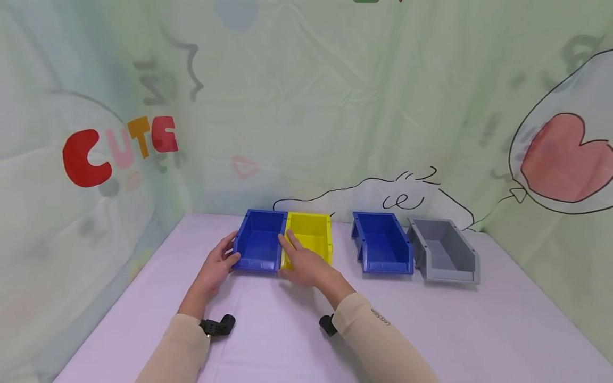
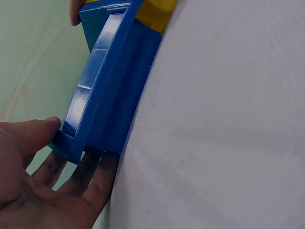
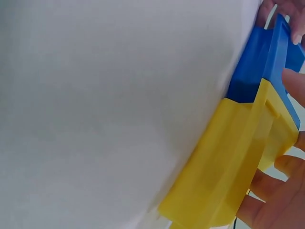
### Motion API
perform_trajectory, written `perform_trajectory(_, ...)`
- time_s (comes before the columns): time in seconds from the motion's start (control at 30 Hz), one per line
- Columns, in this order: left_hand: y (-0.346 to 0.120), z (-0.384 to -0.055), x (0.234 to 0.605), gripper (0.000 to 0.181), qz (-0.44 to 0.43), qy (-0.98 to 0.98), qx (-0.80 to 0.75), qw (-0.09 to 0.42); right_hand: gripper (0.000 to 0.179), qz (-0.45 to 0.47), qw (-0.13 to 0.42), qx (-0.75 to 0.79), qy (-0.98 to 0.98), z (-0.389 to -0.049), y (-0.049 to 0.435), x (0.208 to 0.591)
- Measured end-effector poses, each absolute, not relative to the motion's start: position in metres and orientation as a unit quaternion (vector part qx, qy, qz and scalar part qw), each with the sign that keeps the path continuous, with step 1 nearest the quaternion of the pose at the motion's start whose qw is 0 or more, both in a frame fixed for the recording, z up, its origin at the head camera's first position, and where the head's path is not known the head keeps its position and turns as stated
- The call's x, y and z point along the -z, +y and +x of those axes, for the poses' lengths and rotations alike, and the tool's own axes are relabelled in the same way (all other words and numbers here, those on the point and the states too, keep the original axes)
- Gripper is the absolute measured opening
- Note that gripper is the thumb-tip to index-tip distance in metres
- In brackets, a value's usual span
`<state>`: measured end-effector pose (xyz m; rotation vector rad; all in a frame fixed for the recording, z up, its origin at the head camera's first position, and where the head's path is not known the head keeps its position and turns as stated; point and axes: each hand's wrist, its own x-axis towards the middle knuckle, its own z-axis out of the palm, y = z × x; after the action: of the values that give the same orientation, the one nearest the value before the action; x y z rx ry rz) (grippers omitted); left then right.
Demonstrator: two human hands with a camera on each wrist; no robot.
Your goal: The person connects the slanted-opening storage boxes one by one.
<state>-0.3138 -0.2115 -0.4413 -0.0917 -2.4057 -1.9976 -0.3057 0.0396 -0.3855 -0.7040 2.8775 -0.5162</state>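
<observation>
Blue bin (image 1: 260,242) sat against yellow bin (image 1: 313,234)!
Left hand (image 1: 216,269) gripped blue, seemingly bracing it; right hand (image 1: 307,265) spread over yellow.

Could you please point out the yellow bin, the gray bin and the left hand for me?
Yellow bin (image 1: 314,242): head view, on its inner floor.
Gray bin (image 1: 444,255): head view, on its inner floor.
Left hand (image 1: 215,270): head view, on the back of the hand.
</observation>
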Motion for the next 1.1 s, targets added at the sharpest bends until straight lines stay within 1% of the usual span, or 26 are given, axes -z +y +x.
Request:
perform_trajectory(0.2, -0.215, -0.315, 0.446, 0.064, -0.030, -0.760, 0.649, -0.001, 0.085, -0.236, 0.040, 0.206, 0.949, -0.303, 0.040, 0.387)
perform_trajectory(0.47, -0.215, -0.315, 0.446, 0.063, -0.034, -0.762, 0.646, 0.003, 0.082, -0.219, 0.009, 0.223, 0.950, -0.296, 0.041, 0.377)
perform_trajectory(1.1, -0.215, -0.314, 0.444, 0.062, -0.031, -0.762, 0.646, 0.006, 0.069, -0.206, -0.116, 0.267, 0.934, -0.289, 0.064, 0.367)
